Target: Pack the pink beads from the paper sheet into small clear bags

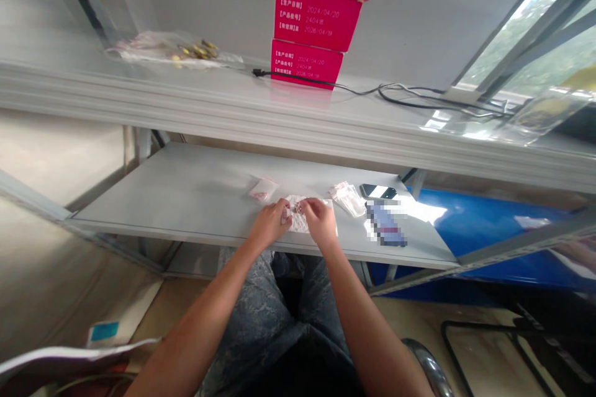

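Note:
Over a white crinkled sheet or bag (298, 224) on the grey lower shelf, my two hands are close together. My left hand (270, 223) is closed around a small clear plastic bag (285, 216). Thumb and fingers of my right hand (320, 218) pinch together beside it, at some tiny pieces too small to name. Just beyond my left hand lies a small zip bag (264, 189) with reddish contents or print. To the right of my right hand is a pile of flat clear bags (348, 198).
A phone (378, 191) and a partly pixelated blue-purple item (387, 224) lie at the shelf's right. Above, the upper shelf (186, 102) carries stacked red boxes (307, 64), a black cable (358, 92) and a plastic bag with brass-coloured parts (200, 51). Metal posts flank the sides.

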Demonstrator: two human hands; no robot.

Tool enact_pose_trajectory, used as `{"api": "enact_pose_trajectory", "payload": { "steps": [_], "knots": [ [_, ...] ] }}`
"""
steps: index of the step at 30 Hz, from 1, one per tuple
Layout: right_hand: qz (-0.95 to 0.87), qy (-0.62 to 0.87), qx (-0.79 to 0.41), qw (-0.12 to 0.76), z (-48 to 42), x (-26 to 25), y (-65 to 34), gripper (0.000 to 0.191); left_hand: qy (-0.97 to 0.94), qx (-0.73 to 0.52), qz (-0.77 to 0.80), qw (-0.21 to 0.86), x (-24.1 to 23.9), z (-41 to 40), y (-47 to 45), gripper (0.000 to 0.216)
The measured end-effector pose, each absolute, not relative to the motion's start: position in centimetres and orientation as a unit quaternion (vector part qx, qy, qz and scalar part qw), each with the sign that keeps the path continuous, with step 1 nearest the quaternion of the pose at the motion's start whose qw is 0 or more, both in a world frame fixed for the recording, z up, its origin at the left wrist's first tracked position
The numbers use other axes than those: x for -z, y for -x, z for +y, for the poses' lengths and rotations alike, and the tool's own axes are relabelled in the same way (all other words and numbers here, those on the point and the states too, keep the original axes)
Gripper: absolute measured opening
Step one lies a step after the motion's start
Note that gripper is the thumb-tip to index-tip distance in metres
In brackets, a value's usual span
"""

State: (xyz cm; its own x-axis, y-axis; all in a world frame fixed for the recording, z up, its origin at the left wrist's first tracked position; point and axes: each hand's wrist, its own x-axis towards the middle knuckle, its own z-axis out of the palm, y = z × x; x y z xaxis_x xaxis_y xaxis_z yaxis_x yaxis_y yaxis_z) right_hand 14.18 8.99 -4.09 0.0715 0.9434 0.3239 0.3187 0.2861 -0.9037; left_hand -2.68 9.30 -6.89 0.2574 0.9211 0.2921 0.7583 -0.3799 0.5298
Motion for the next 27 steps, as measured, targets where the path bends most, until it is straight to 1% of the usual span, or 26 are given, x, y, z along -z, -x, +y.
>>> {"api": "enact_pose_trajectory", "payload": {
  "steps": [2,3,6,9,12,15,17,19,22,24,27],
  "knots": [
    [-0.654,0.512,-0.289,0.475,8.2,3.8,-13.7,0.024,-0.777,-0.291,0.539,0.147,7.1,9.4,2.7,0.024],
    [-0.658,0.517,-0.281,0.470,7.8,3.8,-13.6,0.024,-0.776,-0.298,0.536,0.148,7.1,9.4,2.7,0.024],
    [-0.637,0.530,-0.275,0.488,6.3,4.0,-14.4,0.028,-0.778,-0.334,0.510,0.151,7.0,9.4,2.8,0.019],
    [-0.649,0.516,-0.306,0.468,4.3,5.1,-16.2,0.026,-0.764,-0.401,0.483,0.148,6.3,8.7,2.6,0.014],
    [-0.655,0.500,-0.344,0.450,2.3,6.3,-18.1,0.027,-0.744,-0.465,0.448,0.174,4.9,7.0,1.8,0.016],
    [-0.651,0.487,-0.372,0.447,0.8,6.6,-19.9,0.028,-0.749,-0.475,0.390,0.246,3.4,4.5,0.4,0.019],
    [-0.643,0.471,-0.404,0.448,0.1,6.5,-21.0,0.029,-0.736,-0.473,0.360,0.324,2.8,2.7,-0.5,0.021],
    [-0.636,0.440,-0.453,0.444,-0.6,6.5,-21.8,0.030,-0.708,-0.463,0.337,0.413,3.0,1.3,-1.4,0.023],
    [-0.626,0.380,-0.534,0.422,-1.5,7.2,-22.3,0.033,-0.669,-0.415,0.313,0.531,4.0,-0.2,-2.3,0.036],
    [-0.619,0.348,-0.578,0.402,-2.0,8.2,-22.3,0.034,-0.647,-0.380,0.311,0.583,4.8,-0.7,-2.7,0.041],
    [-0.611,0.338,-0.601,0.389,-2.4,9.4,-21.8,0.034,-0.609,-0.369,0.329,0.620,5.9,-1.2,-3.2,0.047]
  ]
}}
